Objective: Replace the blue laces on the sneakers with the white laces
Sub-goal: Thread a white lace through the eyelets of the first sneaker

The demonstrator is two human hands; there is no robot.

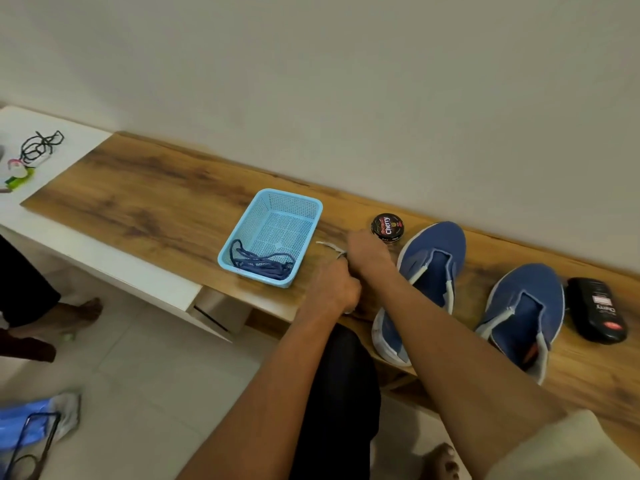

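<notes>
Two blue sneakers, one [433,268] on the left and one [526,306] on the right, stand without laces on the wooden bench [156,202]. The blue laces [263,265] lie bunched in a light blue basket [287,206]. Between the basket and the left sneaker my left hand [334,285] and my right hand [369,252] meet over a white lace [329,247]. Both hands have curled fingers and hold the lace, whose end sticks out to the left. Most of the lace is hidden under the hands.
A round shoe polish tin [387,227] sits behind my right hand. A black bottle [597,310] lies right of the sneakers. A black cord [41,145] rests on the white table at far left. Another person's foot [79,311] is on the floor.
</notes>
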